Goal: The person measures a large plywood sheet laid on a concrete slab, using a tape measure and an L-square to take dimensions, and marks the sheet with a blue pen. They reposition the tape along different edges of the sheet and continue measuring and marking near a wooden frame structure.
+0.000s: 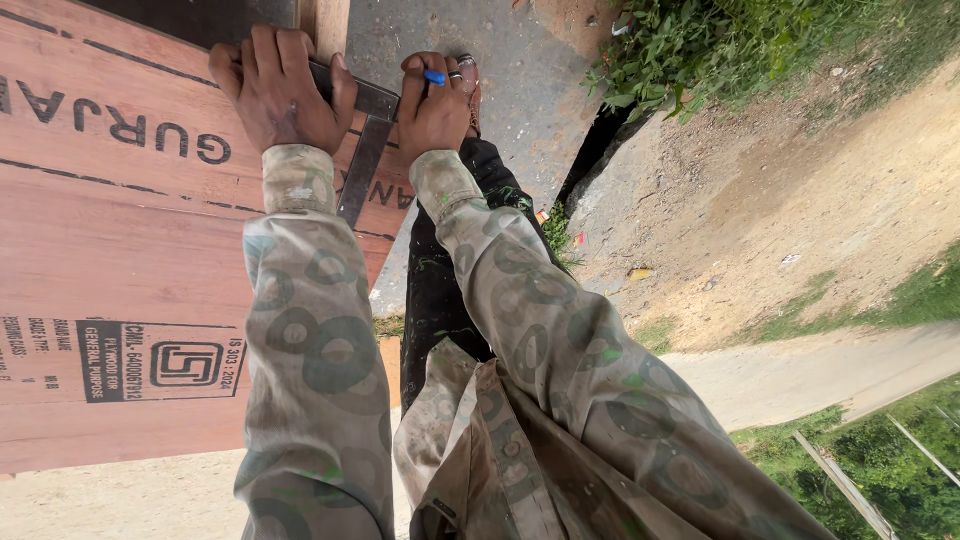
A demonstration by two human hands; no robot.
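A large reddish plywood sheet point(110, 250) with black printed marks lies across the left of the view. On its upper edge rests a dark metal try square point(362, 165). My left hand point(278, 88) presses down on the square's blade, fingers curled over it. My right hand point(432, 105) sits just right of it, closed around a blue-capped pen point(434, 77) whose tip is at the square's edge. Both arms wear a patterned grey-green long-sleeved shirt.
My dark trouser leg point(440, 290) and a sandalled foot point(468, 80) stand on the concrete ground point(520, 90) beside the sheet. Green bushes point(690, 40) and a bare dirt slope point(800, 190) lie to the right. A paved path point(810, 370) runs below it.
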